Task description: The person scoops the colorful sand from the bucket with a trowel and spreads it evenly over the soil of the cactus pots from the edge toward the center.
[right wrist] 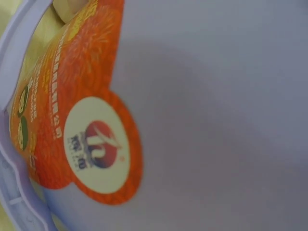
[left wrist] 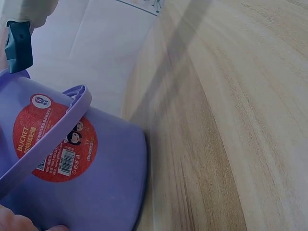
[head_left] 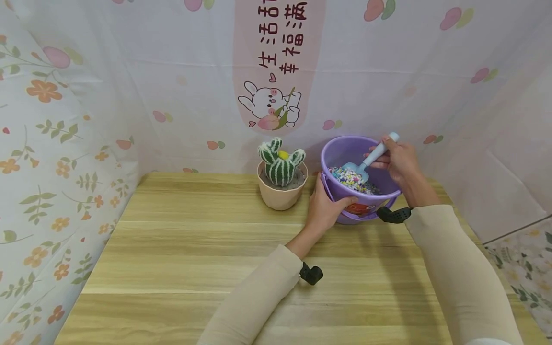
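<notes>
Wooden table (head_left: 194,258), light planks, fabric backdrop on three sides. Purple bucket (head_left: 340,155) near far edge, right of centre, tilted toward the person; handle folded down across the front over a red label (left wrist: 55,139). Inside: multicoloured gravel (head_left: 347,176) heaped on the low side, well under the rim. Beige pot (head_left: 281,195) just left of bucket, close but contact unclear; holds a green striped cactus (head_left: 280,163) with yellow dot, set in grey fill. Left hand (head_left: 325,208) wrapped on bucket's near-left wall and rim, fingers curled over the edge, steadying it. Right hand (head_left: 398,160) over bucket's right rim, closed round the handle of a light-blue scoop (head_left: 366,160); blade down in the gravel. Right wrist view: only bucket wall and label, blurred.
</notes>
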Motion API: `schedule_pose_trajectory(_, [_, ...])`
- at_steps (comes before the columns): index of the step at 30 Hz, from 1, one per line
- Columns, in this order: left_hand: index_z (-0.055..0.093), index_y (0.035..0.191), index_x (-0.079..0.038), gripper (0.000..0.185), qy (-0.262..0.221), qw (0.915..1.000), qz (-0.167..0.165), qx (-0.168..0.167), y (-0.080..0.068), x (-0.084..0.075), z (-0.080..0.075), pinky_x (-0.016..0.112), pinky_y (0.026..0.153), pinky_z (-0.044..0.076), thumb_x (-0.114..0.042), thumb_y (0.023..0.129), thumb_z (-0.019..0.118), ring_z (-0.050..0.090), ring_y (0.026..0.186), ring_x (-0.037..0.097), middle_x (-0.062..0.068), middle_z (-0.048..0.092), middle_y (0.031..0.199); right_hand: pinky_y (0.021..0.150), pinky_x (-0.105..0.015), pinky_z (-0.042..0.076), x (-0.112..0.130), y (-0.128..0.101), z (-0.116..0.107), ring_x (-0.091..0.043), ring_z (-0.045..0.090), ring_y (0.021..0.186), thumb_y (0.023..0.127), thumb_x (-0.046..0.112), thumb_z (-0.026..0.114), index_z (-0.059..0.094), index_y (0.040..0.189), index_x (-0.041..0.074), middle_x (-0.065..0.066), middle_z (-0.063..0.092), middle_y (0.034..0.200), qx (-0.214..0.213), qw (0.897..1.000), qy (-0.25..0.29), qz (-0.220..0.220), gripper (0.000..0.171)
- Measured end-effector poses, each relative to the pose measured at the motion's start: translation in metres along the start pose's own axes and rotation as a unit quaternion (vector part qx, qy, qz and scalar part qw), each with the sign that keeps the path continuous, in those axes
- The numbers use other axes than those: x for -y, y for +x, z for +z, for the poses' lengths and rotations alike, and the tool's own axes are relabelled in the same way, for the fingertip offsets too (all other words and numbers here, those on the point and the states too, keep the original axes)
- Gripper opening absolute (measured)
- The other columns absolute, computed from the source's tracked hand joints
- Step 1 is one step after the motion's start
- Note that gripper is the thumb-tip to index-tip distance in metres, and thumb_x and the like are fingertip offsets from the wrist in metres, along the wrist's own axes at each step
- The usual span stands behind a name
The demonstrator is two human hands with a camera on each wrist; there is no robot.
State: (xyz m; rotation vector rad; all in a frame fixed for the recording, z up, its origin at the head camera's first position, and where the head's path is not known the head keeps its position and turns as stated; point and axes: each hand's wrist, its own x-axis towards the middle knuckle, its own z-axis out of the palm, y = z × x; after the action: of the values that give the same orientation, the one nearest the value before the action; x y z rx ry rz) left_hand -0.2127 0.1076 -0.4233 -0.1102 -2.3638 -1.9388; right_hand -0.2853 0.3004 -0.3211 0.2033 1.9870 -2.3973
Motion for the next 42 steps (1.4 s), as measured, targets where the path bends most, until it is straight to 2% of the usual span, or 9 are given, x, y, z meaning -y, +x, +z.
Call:
schedule_pose_trajectory(6, [0.018,0.156,-0.02,0.113,0.0,1.0,0.0,-0.001,0.0,-0.001,0.0,0.037,0.108,0.039,-0.046,0.07,0.086,0.043,0.135,0.021,0.003,0.04,0.153,0.067,-0.035,0.058,0.0,0.002,-0.002,-0.025,0.073,0.075,0.101,0.028,0.048,0.045,0.114,-0.006,-0.011,0.073,0.077,-0.011,0.999,0.034,-0.004,0.037])
schedule_pose_trajectory(13, [0.019,0.156,-0.02,0.114,0.001,1.0,-0.003,-0.004,-0.001,-0.002,0.0,0.036,0.108,0.039,-0.046,0.068,0.087,0.043,0.135,0.021,0.003,0.04,0.152,0.066,-0.035,0.058,0.001,0.001,-0.003,-0.025,0.073,0.074,0.101,0.029,0.048,0.045,0.113,-0.003,-0.011,0.072,0.077,-0.03,0.997,0.065,-0.006,0.034])
schedule_pose_trajectory(22, [0.019,0.156,-0.02,0.115,0.0,0.9999,-0.001,-0.011,-0.001,-0.004,-0.001,0.037,0.109,0.038,-0.048,0.067,0.087,0.042,0.136,0.022,0.003,0.039,0.153,0.064,-0.039,0.058,0.005,0.002,0.0,-0.029,0.073,0.07,0.101,0.023,0.049,0.045,0.11,-0.002,-0.015,0.071,0.074,-0.068,0.99,0.122,-0.014,0.027])
schedule_pose_trajectory(28, [0.02,0.156,-0.019,0.114,-0.002,1.0,-0.002,-0.01,-0.003,-0.004,-0.001,0.037,0.108,0.039,-0.046,0.068,0.087,0.043,0.135,0.022,0.003,0.04,0.152,0.064,-0.041,0.057,0.006,0.0,0.0,-0.031,0.072,0.07,0.101,0.023,0.049,0.042,0.111,0.0,-0.016,0.07,0.072,-0.088,0.985,0.149,-0.003,0.026])
schedule_pose_trajectory(32, [0.02,0.156,-0.019,0.113,-0.003,0.9999,-0.004,-0.011,-0.002,-0.004,-0.002,0.038,0.108,0.039,-0.046,0.068,0.087,0.043,0.135,0.023,0.003,0.039,0.153,0.067,-0.041,0.056,0.008,0.001,0.001,-0.032,0.072,0.074,0.101,0.024,0.049,0.041,0.118,0.005,-0.016,0.069,0.073,-0.105,0.981,0.165,0.006,0.027])
schedule_pose_trajectory(38, [0.022,0.155,-0.02,0.111,-0.002,0.9999,-0.009,-0.01,-0.003,-0.004,-0.002,0.037,0.107,0.04,-0.047,0.069,0.086,0.044,0.134,0.022,0.003,0.041,0.152,0.07,-0.046,0.054,0.01,-0.001,0.0,-0.033,0.071,0.074,0.101,0.021,0.049,0.034,0.148,0.018,-0.016,0.067,0.075,-0.112,0.971,0.211,0.027,0.049])
schedule_pose_trajectory(42, [0.022,0.155,-0.021,0.109,-0.012,0.9999,-0.005,-0.006,-0.003,-0.003,-0.004,0.036,0.106,0.04,-0.047,0.07,0.085,0.044,0.133,0.02,0.002,0.042,0.151,0.074,-0.049,0.05,0.013,-0.003,0.0,-0.036,0.071,0.078,0.101,0.019,0.051,0.034,0.15,0.02,-0.017,0.067,0.076,-0.124,0.963,0.238,0.035,0.052])
